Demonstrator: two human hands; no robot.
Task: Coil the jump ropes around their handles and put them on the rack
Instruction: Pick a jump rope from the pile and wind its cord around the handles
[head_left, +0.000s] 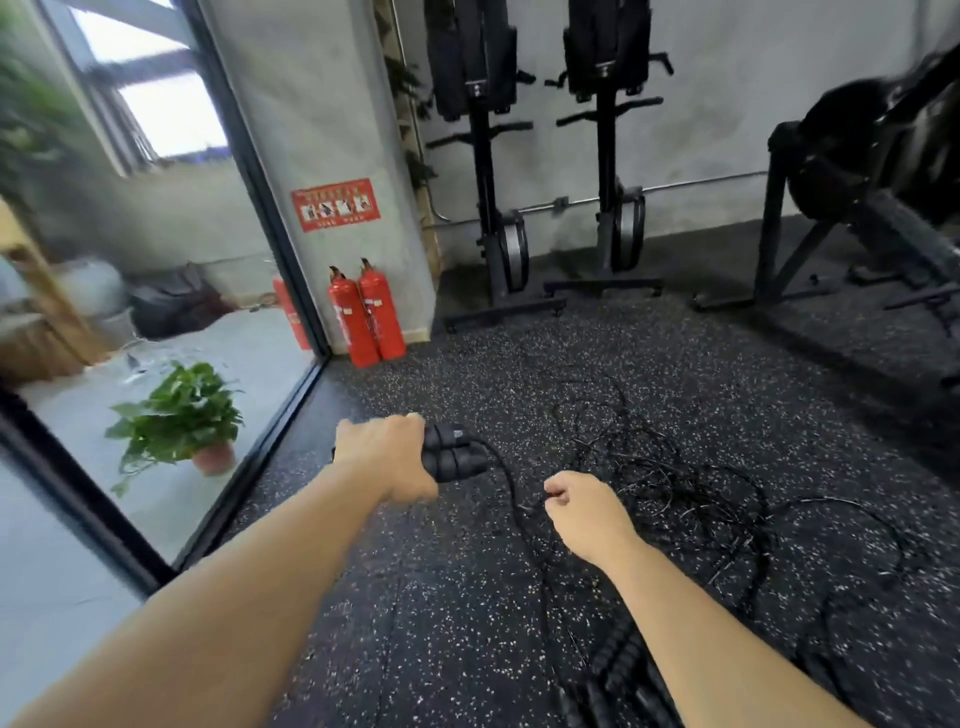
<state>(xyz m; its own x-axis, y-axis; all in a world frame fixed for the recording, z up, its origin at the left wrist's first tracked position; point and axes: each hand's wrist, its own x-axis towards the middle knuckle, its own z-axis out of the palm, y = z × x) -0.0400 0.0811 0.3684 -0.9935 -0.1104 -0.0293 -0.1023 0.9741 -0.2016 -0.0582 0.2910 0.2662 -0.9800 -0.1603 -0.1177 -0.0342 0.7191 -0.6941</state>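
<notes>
Jump rope handles (456, 457): two black foam grips, side by side, in my left fist over the speckled floor, their ends jutting out to the right of my knuckles.
Potted plant (179, 415): green, in a pink pot, far left beyond the glass wall.
Left hand (387, 457): fingers curled fully round both handles, back of the hand up, arm stretched forward.
Fire extinguishers (366, 314): two red ones upright against the pillar, well beyond my left hand.
Cord (511, 486): black, leaving the handle ends, arcing right and down to my right hand.
Right hand (587, 512): closed to a loose fist, thumb and fingertips pinched at the cord; the grip itself is too small for me to be sure of.
Loose ropes (675, 483): a tangled black heap on the floor just right of my right hand, loops spreading outward.
More handles (618, 670): dark ribbed grips on the floor under my right forearm.
Rowing machines (613, 156): stood upright against the back wall.
</notes>
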